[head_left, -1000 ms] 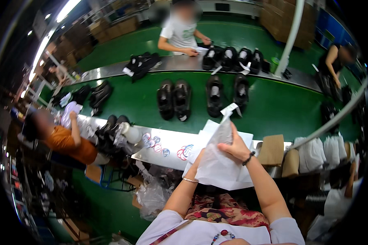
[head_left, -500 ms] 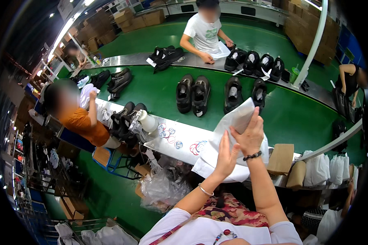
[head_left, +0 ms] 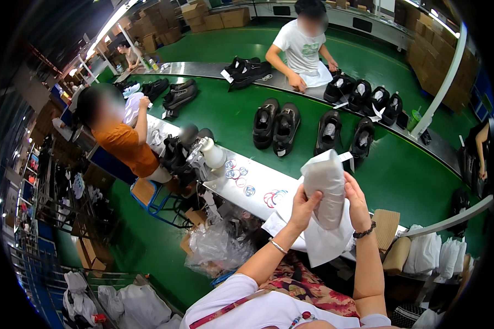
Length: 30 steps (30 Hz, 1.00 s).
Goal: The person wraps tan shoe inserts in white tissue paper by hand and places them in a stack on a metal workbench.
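Between my two hands is a long, rounded white paper bundle [head_left: 325, 189], its loose sheet hanging down below. My left hand [head_left: 303, 209] grips its left side, thumb lying across the front. Against its right side, my right hand [head_left: 358, 204] presses with fingers partly hidden behind the paper. What is inside the wrapping cannot be seen. More white paper [head_left: 282, 220] lies on the bench under my hands. Beyond the bundle, black shoes stand in pairs on the green conveyor belt [head_left: 225, 118]; the nearest is a black shoe [head_left: 362, 137] with a white tag.
Left along the metal bench [head_left: 233, 189] are round stickers and a white pump bottle [head_left: 213, 156]. To my right sit a tan ribbed block [head_left: 385, 222] and white wrapped bundles [head_left: 422, 249]. Co-workers in an orange shirt [head_left: 121, 137] and a white shirt [head_left: 302, 49] work nearby. A curved rail [head_left: 450, 219] borders the right.
My hands have shifted from pressing the white paper flat-palmed to gripping the bundle's sides. It now stands more upright, its rounded form showing. The whole view has shifted slightly.
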Available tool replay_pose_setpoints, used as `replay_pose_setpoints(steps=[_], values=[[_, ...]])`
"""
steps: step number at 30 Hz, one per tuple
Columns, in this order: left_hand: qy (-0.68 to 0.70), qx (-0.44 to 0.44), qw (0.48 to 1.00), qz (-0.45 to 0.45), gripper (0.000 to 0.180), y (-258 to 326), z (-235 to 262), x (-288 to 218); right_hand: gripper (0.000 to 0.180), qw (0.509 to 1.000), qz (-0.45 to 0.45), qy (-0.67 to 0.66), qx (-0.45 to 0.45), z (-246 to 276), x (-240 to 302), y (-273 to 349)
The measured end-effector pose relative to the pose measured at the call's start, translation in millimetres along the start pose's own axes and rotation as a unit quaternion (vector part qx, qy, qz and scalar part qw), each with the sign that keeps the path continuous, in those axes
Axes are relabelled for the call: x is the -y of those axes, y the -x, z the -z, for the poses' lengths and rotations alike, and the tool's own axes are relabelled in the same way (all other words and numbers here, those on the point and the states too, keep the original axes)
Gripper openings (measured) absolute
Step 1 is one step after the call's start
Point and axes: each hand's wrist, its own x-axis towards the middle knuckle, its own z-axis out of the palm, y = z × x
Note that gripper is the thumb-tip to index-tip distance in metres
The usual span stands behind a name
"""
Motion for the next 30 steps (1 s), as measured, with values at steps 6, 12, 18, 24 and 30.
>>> replay_pose_setpoints(steps=[6,12,18,24,30], values=[[0.059,0.106,0.983,0.135,0.059,-11.0,9.1,-4.4,0.037,0.982,-0.071,-0.169,-0.052,2.2,-34.2,7.7],[0.221,0.227,0.928,0.194,0.07,-12.7,15.7,-20.5,0.028,0.956,-0.104,-0.27,-0.04,-11.5,-13.1,9.6],[0.265,0.073,0.938,0.21,0.075,-18.8,-7.2,0.6,0.022,0.97,-0.082,-0.19,-0.126,2.1,-32.7,4.8],[0.213,0.093,0.955,0.187,0.08,-16.1,-17.2,0.0,0.025,0.983,-0.069,-0.114,-0.129,31.1,-67.2,-9.5],[0.181,0.144,0.935,0.27,0.057,-23.1,-23.0,5.4,0.036,0.989,-0.089,0.039,-0.111,66.3,-67.9,-1.6]])
